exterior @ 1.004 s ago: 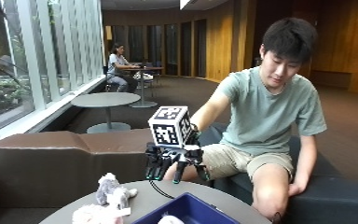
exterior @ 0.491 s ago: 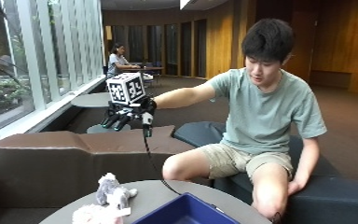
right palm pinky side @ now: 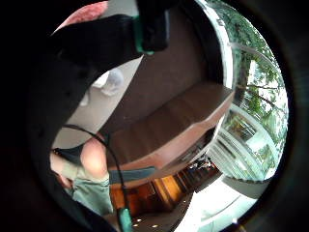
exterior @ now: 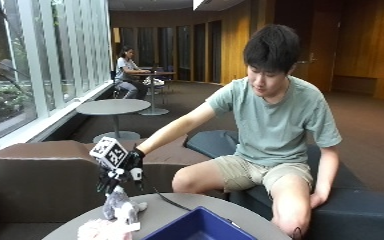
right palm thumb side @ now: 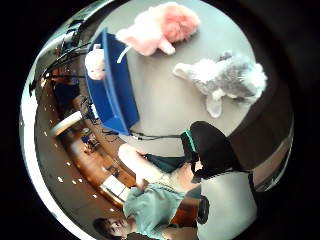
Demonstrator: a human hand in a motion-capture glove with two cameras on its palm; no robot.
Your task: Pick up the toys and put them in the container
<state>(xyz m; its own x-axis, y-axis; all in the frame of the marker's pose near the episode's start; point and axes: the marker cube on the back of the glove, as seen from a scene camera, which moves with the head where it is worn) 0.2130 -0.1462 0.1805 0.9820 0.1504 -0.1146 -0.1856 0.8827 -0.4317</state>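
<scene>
A grey plush toy [exterior: 121, 206] stands on the round grey table [exterior: 172, 207], with a pink plush toy [exterior: 101, 231] beside it at the near edge. My gloved right hand [exterior: 120, 173] hovers just above the grey toy, fingers pointing down and spread, holding nothing. The blue container [exterior: 198, 231] sits to the right of the toys. In the thumb side palm view the grey toy [right palm thumb side: 225, 80] and pink toy [right palm thumb side: 160, 27] lie on the table beside the container [right palm thumb side: 112, 90], which holds a pale pink toy [right palm thumb side: 95, 64].
A brown bench [exterior: 39, 175] runs behind the table on the window side. The seated person's knees [exterior: 292, 185] are close to the table's far right edge. A cable [exterior: 162, 197] trails from the glove across the tabletop.
The hand went from over the container up and out toward the window side, then came down to just above the grey toy. The toys on the table have not moved.
</scene>
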